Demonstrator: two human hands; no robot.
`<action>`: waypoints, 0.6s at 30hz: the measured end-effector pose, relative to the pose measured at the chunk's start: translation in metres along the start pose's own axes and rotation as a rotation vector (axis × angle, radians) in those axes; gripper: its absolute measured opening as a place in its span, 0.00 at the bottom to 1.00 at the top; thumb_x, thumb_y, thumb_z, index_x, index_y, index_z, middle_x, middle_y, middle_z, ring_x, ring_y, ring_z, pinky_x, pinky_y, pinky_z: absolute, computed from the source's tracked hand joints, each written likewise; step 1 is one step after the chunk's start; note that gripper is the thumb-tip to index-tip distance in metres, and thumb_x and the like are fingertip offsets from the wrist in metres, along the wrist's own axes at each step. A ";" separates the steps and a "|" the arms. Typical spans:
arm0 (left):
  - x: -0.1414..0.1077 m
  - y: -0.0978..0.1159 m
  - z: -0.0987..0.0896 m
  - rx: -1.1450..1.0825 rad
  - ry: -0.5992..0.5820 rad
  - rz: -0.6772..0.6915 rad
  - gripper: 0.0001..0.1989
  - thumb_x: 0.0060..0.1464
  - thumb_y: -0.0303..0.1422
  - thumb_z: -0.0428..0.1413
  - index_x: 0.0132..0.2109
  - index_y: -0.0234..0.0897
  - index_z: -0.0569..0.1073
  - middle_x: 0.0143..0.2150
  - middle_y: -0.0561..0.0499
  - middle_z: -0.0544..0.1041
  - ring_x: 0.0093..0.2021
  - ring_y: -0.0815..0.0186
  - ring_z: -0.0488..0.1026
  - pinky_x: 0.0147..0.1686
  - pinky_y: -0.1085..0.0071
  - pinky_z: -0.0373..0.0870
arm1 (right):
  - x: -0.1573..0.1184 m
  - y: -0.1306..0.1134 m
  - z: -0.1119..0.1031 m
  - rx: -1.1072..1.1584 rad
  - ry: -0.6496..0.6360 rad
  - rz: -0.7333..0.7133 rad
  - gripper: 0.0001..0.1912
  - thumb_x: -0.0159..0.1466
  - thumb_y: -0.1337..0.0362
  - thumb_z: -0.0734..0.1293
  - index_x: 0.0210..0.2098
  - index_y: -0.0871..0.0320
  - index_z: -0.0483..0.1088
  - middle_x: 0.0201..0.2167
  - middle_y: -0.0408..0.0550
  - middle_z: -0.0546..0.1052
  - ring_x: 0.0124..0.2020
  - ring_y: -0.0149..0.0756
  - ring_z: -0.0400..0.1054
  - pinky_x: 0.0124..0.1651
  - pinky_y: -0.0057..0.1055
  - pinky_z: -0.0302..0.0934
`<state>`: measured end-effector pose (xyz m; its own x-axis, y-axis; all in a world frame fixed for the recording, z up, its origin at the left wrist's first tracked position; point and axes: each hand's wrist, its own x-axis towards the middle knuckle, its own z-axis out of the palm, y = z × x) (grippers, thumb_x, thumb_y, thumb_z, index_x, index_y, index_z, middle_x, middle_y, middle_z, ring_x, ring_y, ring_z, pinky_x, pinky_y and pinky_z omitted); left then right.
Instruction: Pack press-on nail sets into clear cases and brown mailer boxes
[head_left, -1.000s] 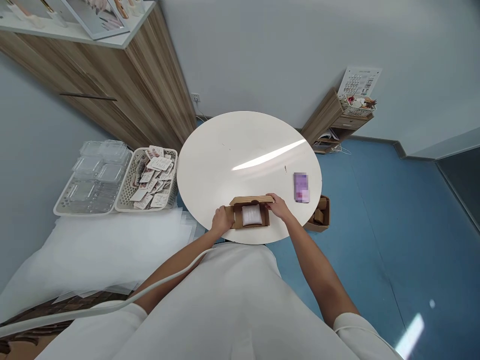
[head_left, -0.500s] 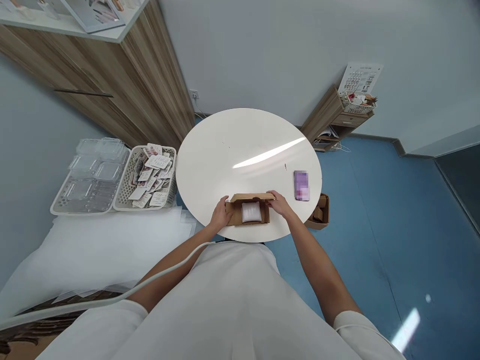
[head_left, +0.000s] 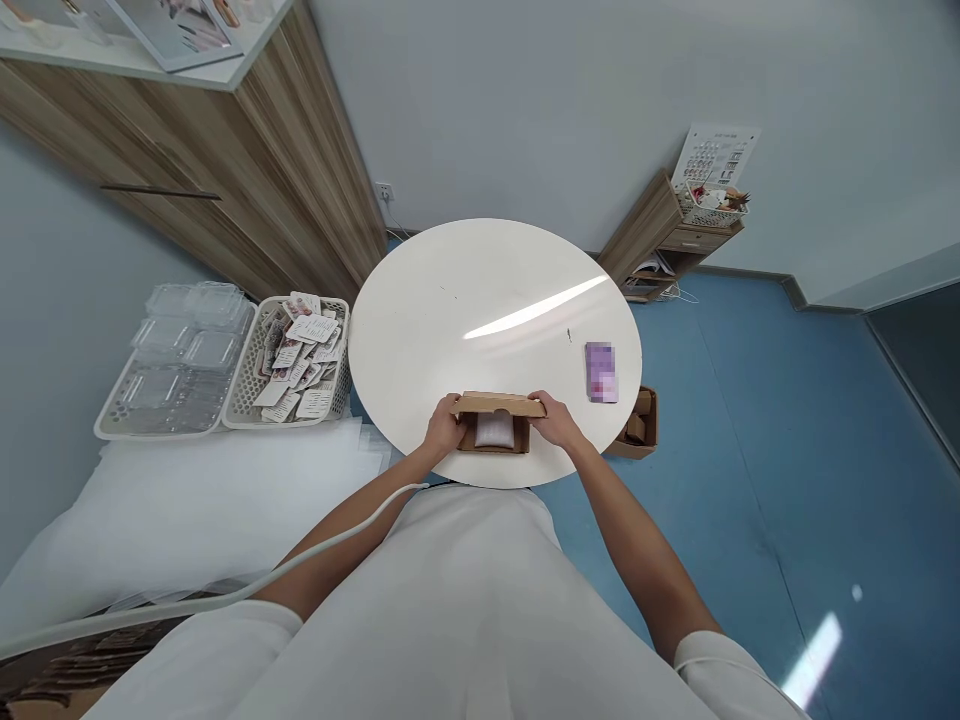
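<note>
A small brown cardboard box (head_left: 466, 441) rests near the front edge of the round white table (head_left: 427, 300). Inside it lies a white wrapped packet (head_left: 494, 430), partly covered by the lid. The lid (head_left: 499, 403) is tilted partway down over the box. My left hand (head_left: 444, 428) is closed around the box's left end, with its fingertips at the lid's left corner. At the right end, my right hand (head_left: 553, 418) grips the lid's right corner.
A purple, pixelated rectangular item (head_left: 601, 372) lies on the table's right. To the left stand a basket of printed cards (head_left: 234, 405) and a tray of clear plastic boxes (head_left: 112, 425), with white sheets (head_left: 225, 490) below. An open carton (head_left: 637, 450) sits on the floor at right.
The lid has come down towards me and now covers more of the packet. My left hand has shifted up to the lid's left corner, while my right hand moved slightly down with the lid.
</note>
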<state>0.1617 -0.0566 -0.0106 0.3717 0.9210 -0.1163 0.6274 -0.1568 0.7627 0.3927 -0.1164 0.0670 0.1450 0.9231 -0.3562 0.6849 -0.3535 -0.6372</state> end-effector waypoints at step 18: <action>0.009 -0.010 -0.015 -0.275 -0.201 0.066 0.27 0.38 0.31 0.56 0.50 0.39 0.63 0.50 0.46 0.66 0.36 0.67 0.68 0.35 0.68 0.68 | -0.020 0.040 0.043 -0.016 0.162 -0.183 0.33 0.50 0.74 0.60 0.55 0.53 0.54 0.47 0.50 0.68 0.45 0.40 0.64 0.43 0.38 0.62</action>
<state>0.1487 -0.0411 -0.0099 0.5499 0.8190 -0.1636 0.4001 -0.0864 0.9124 0.3863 -0.1557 0.0191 0.1294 0.9842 -0.1212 0.7214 -0.1773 -0.6694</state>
